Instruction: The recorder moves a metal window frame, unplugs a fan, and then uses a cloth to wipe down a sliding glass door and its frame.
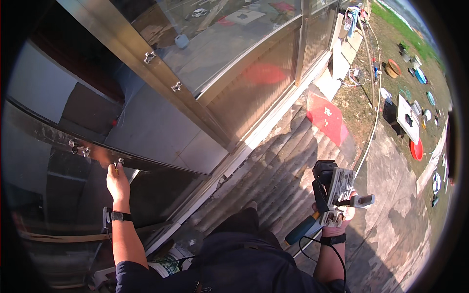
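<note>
And here's the right hand, low beside the body, its grip wrapped round a slotted metal-and-black assembly; a teal handle juts out below, though whether the two are joined I cannot tell. Hold that lot level and well apart from the glass, with the cord loose.

Over to the left hand, thumb and fingers pinched on a small metal fitting at the edge of the dark door. Nice, light contact! Good form calls for steady fingertips, a straight wrist and no sideways pull; the twin bright fittings sit near it on the same edge. Across the opening, the door frame carries two more.

Now containers! Down by the leg, a patterned pale tub, mostly hidden by the body, contents unreadable. Behind the glass or mirrored in it, a white jug, seemingly closed.

Out to the yard: a red basin just beside the white tabletop, then a white bucket, a blue basin and an orange-brown tub. All too small to say what's inside!
</note>
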The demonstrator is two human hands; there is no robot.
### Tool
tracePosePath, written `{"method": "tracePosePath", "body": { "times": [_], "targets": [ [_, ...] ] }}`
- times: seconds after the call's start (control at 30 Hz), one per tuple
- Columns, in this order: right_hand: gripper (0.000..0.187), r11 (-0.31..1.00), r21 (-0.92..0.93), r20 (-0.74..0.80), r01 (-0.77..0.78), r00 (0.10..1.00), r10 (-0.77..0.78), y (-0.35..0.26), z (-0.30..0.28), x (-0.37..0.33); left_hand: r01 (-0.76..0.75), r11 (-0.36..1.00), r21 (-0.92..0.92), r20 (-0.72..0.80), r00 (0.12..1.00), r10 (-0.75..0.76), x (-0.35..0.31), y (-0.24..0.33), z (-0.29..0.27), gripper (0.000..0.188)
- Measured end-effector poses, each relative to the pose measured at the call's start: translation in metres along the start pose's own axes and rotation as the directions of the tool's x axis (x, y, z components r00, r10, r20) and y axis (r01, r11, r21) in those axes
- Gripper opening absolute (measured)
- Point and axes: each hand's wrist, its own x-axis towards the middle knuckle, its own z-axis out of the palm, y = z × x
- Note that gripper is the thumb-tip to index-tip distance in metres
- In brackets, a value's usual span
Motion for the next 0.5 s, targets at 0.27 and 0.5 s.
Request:
{"method": "tracePosePath", "body": {
  "times": [0.27,0.5],
  "targets": [
    [0.052,0.997,0.077,0.147,0.011,0.989,-0.023,-0.010,0.007,-0.028,-0.119,0.993,-0.021,-0.023,0.993,0.119,0.020,0.063,0.030,0.031],
    [0.059,0.995,-0.003,0.044,0.097,0.994,-0.097,-0.014,0.004,-0.039,-0.185,0.982,-0.049,-0.015,0.983,0.184,0.032,0.098,0.044,0.033]
  ]
}}
